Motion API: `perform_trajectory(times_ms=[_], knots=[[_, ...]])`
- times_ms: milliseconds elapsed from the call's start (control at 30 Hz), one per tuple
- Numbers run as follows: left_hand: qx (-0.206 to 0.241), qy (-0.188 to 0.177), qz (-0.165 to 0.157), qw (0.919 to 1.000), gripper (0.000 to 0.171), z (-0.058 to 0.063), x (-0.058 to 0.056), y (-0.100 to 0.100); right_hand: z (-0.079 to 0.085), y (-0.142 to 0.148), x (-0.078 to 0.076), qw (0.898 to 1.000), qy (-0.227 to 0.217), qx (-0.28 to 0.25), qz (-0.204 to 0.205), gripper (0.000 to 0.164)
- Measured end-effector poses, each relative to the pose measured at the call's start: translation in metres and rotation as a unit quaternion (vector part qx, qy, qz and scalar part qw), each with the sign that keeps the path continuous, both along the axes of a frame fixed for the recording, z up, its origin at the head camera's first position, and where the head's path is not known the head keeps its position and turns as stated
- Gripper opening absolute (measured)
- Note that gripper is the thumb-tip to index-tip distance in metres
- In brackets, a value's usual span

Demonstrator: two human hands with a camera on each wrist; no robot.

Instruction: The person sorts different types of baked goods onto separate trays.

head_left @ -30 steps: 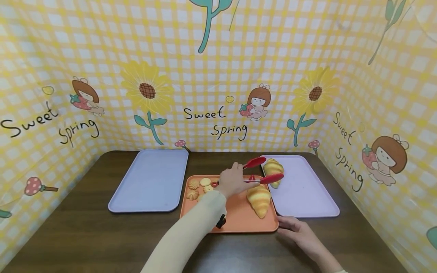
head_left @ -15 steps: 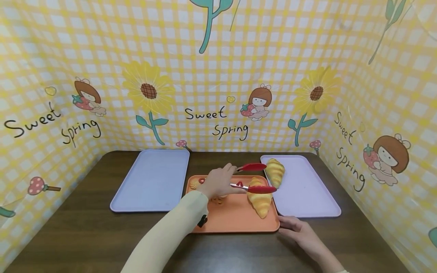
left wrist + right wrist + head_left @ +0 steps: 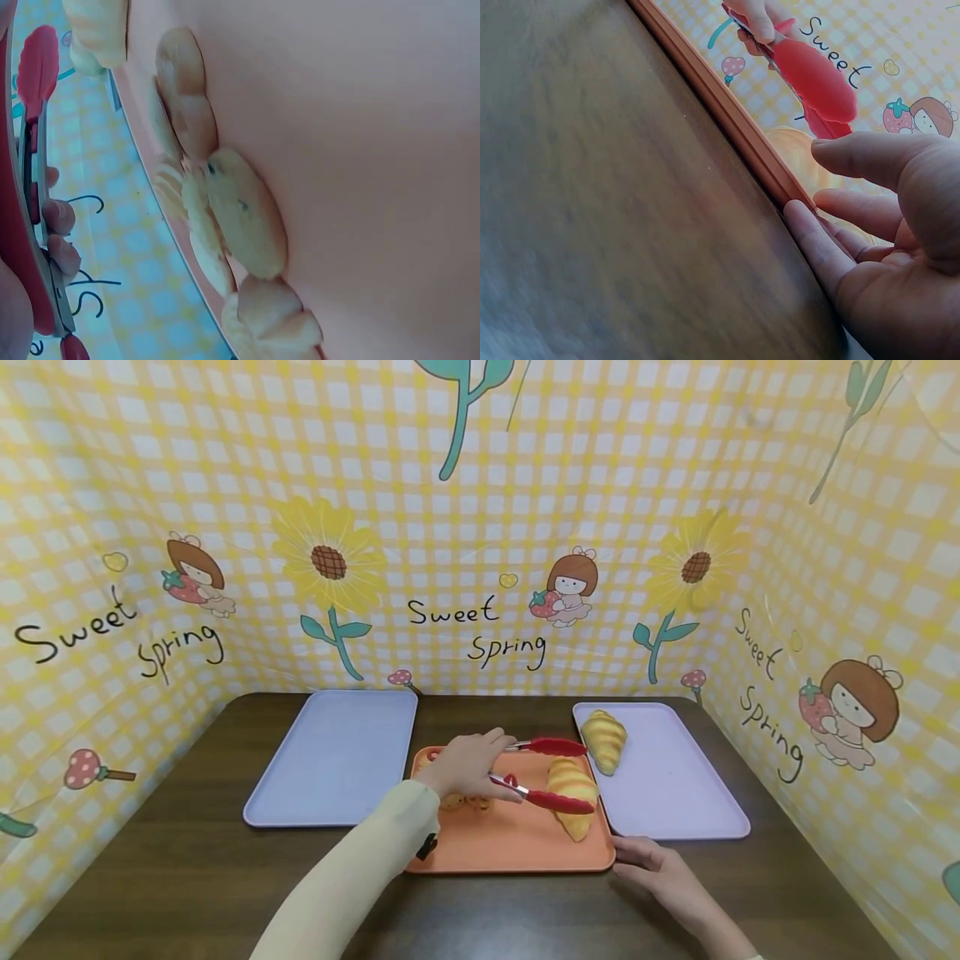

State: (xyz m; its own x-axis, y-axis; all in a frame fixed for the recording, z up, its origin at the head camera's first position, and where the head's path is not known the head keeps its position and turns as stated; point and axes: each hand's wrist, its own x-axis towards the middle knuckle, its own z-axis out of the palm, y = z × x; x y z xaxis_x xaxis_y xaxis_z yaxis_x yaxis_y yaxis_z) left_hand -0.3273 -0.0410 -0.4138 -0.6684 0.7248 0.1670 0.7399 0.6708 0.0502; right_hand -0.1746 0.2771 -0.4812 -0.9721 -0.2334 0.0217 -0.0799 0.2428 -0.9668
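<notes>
My left hand grips red-tipped metal tongs over the orange tray. The tongs' arms are spread, and their lower tip overlaps a croissant on the tray's right side. In the left wrist view, part of the tongs shows along the left edge, with several cookies lying on the tray. My left hand and forearm hide some of these cookies in the head view. At the tray's near right corner, my right hand touches the rim with mostly straight fingers, the thumb apart from them.
A lilac tray on the right carries another croissant near its left rim. To the left lies a blue tray. All stand on a dark wooden table, enclosed by a yellow checked cloth.
My left hand has moved left with the tongs. The tongs' tips have shifted left and nearer to me, now overlapping the croissant on the orange tray. My right hand stays put.
</notes>
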Motion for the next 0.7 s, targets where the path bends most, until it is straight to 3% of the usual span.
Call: perform_trajectory(times_ms=[233, 533, 700], knots=[[-0.032, 0.035, -0.045, 0.9979, 0.095, -0.0011, -0.0031, -0.006, 0.0013, -0.0002, 0.0001, 1.0, -0.011, 0.001, -0.002, 0.049], [-0.088, 0.089, -0.045, 0.9911, 0.1, 0.0024, -0.0036, -0.0035, 0.0005, 0.0005, -0.0005, 1.0, -0.009, 0.004, -0.002, 0.048], [-0.103, 0.096, -0.043, 0.9891, 0.097, 0.0031, -0.0018, -0.0003, 0.0008, 0.0002, 0.0006, 1.0, -0.009, 0.001, -0.003, 0.048]])
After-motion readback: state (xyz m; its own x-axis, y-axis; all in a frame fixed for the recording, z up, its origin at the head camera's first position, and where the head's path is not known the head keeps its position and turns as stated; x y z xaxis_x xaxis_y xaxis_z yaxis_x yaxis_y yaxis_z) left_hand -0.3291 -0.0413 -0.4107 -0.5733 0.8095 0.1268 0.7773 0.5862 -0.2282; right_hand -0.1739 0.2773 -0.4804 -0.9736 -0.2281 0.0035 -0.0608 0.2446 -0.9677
